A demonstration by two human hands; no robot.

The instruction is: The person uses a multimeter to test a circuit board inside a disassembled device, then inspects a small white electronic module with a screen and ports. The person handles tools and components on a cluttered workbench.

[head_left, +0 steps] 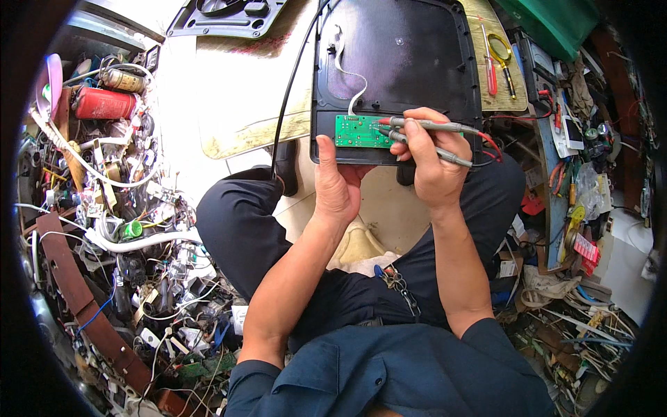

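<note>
A black plastic panel [445,83] with a raised rim lies over the edge of the wooden table and above my lap. On its near end sits a green circuit board [356,131], joined to a white ribbon cable [359,78]. My left hand [337,186] holds the panel's near edge, thumb up beside the board and fingers underneath, partly hidden. Pinched together in my right hand [442,167] are two grey test probes [432,126], one with a red lead, one with a black. Their tips point at the board's right part; whether both touch it is too small to tell.
A red-handled screwdriver [490,69] and a magnifying glass [501,52] lie on the table [257,90] right of the panel. Another black plastic part [229,17] rests at the far left. A black cable [293,90] crosses the panel's left side. Heaped scrap parts [167,292] flank me.
</note>
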